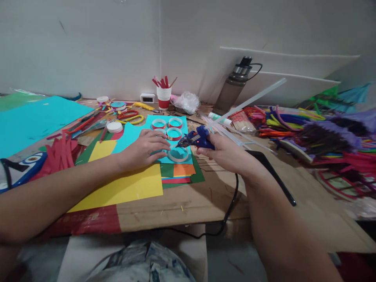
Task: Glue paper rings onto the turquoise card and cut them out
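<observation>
My right hand (225, 150) is closed around a blue hot glue gun (197, 138). A long clear glue stick (249, 100) sticks up from its back, and its nozzle points left, just over a white paper ring (178, 159). My left hand (145, 149) rests on the cyan paper (133, 135) beside that ring, fingers spread and partly curved; what lies under them is hidden. Behind the nozzle, several red-and-white rings (174, 135) stand on the cyan paper. Yellow paper (126, 188) and other coloured sheets lie underneath.
A paper cup (163, 98) with red strips, yellow-handled scissors (133, 118) and a white lid (114, 127) stand behind. A tilted bottle (233, 86) leans at the wall. Pipe cleaners (282, 121) heap up at right. The gun's black cord (232, 205) hangs over the cardboard edge.
</observation>
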A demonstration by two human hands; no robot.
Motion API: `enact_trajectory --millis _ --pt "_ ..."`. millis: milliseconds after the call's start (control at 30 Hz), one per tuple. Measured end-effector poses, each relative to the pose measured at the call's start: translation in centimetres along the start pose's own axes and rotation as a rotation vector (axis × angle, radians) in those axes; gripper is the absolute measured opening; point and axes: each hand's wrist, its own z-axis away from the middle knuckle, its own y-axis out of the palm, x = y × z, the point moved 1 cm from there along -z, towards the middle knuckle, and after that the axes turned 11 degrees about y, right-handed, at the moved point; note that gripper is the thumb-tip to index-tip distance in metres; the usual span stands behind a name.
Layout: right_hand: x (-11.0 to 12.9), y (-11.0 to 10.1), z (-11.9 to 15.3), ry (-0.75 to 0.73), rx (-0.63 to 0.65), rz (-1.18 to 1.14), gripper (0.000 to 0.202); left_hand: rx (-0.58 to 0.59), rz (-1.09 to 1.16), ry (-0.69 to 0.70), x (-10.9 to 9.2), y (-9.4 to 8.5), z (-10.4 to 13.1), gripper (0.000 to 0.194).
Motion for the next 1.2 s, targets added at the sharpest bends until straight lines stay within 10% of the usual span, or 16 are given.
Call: enact_trajectory --millis 1200 --pt "1.0 0.4 0.6 -0.004 -0.008 0.095 0.013 0.057 -0.018 0.061 -0.2 1.1 1.3 0.025"
